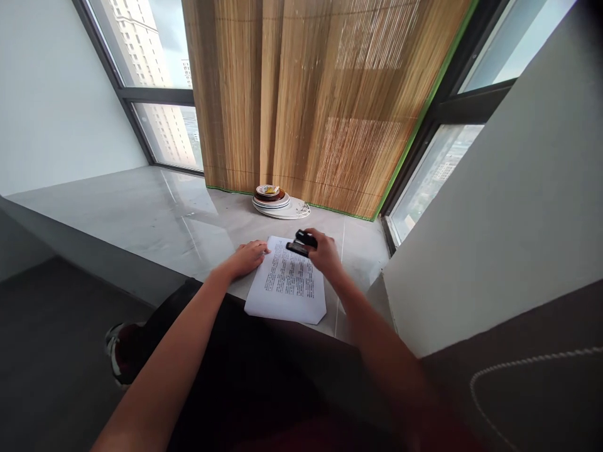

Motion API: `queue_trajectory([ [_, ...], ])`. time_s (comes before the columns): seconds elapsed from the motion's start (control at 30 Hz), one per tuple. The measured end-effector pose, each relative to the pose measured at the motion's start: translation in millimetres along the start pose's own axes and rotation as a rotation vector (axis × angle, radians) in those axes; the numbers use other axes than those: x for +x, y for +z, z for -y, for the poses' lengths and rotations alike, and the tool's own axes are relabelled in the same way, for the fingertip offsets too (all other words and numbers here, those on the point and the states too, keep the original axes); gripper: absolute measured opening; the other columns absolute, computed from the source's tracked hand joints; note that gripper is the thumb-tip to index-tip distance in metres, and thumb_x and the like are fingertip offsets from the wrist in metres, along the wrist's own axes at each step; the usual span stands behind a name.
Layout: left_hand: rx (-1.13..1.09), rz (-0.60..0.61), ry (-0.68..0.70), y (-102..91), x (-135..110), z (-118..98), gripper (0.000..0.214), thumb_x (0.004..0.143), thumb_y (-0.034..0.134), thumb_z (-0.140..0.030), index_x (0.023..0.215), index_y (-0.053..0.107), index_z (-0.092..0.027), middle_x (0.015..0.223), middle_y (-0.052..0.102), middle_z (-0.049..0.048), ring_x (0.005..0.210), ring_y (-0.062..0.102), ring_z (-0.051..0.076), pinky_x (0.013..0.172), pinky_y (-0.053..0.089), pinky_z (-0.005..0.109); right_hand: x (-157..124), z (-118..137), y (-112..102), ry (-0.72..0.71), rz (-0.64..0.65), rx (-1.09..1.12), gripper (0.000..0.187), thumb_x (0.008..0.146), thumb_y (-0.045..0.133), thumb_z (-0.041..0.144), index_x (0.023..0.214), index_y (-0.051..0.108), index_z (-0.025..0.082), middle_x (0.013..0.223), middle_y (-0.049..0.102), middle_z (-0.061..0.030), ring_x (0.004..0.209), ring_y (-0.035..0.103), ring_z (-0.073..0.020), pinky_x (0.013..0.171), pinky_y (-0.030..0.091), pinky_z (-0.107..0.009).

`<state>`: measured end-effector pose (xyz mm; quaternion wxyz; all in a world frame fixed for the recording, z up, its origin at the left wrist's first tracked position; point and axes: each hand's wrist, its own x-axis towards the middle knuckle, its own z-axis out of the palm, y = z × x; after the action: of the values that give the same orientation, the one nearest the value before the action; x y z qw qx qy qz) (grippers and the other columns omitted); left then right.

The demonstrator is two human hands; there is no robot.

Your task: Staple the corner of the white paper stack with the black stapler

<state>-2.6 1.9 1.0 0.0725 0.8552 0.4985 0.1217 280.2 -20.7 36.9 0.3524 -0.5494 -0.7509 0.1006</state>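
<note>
Printed white paper (288, 276), one sheet or a thin stack, lies on the pale window sill in front of me. My right hand (324, 250) is closed around a black stapler (298, 244), whose jaws are apart above the upper part of the page. Whether the stapler touches the paper cannot be made out. At the upper left edge of the paper rests my left hand (250, 256), its fingers bent and fingertips closed at the paper's margin. The undersides of those fingers are hidden.
Behind the paper stands a stack of plates (271, 202), partly on a white oval platter (298, 209). A bamboo blind (301, 100) hangs at the back. A wall (471, 207) rises close on the right. The sill's front edge (117, 256) drops off at the left.
</note>
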Motion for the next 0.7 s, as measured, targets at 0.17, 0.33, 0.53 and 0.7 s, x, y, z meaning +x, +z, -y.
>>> queue_trajectory([
  [0.17, 0.014, -0.044, -0.008, 2.6, 0, 3, 0.038, 0.088, 0.045, -0.01, 0.119, 0.062, -0.024, 0.141, 0.06, 0.008, 0.133, 0.054, 0.025, 0.113, 0.044, 0.043, 3, -29, -40, 0.219, -0.085, -0.243, 0.048, 0.082, 0.062, 0.009, 0.126, 0.07, 0.027, 0.114, 0.076, -0.0071, 0.107, 0.067, -0.0266, 0.087, 0.05, -0.032],
  [0.33, -0.019, -0.009, 0.139, 10.0, 3, -6, 0.039, 0.1, 0.046, -0.026, 0.137, 0.058, -0.025, 0.158, 0.05, 0.0065, 0.15, 0.039, 0.023, 0.124, 0.031, 0.041, 5, -44, -41, 0.312, -0.038, -0.315, 0.05, 0.079, 0.064, 0.01, 0.124, 0.074, 0.029, 0.109, 0.077, -0.0072, 0.105, 0.068, -0.0273, 0.082, 0.05, -0.031],
  [0.53, -0.035, 0.08, 0.167, 8.8, 1, -15, 0.042, 0.101, 0.048, -0.037, 0.14, 0.061, -0.029, 0.157, 0.053, 0.0045, 0.146, 0.047, 0.024, 0.123, 0.029, 0.039, 4, -45, -33, 0.242, 0.088, -0.295, 0.048, 0.077, 0.066, 0.01, 0.119, 0.078, 0.031, 0.104, 0.078, -0.0057, 0.097, 0.07, -0.0264, 0.078, 0.048, -0.029],
  [0.7, -0.038, 0.061, 0.159, 2.3, -2, -16, 0.038, 0.097, 0.05, -0.03, 0.133, 0.065, -0.029, 0.151, 0.058, 0.0036, 0.14, 0.051, 0.023, 0.121, 0.033, 0.038, 4, -44, -35, 0.238, 0.053, -0.335, 0.053, 0.078, 0.063, 0.008, 0.123, 0.076, 0.032, 0.109, 0.078, -0.0058, 0.103, 0.069, -0.027, 0.08, 0.048, -0.03],
])
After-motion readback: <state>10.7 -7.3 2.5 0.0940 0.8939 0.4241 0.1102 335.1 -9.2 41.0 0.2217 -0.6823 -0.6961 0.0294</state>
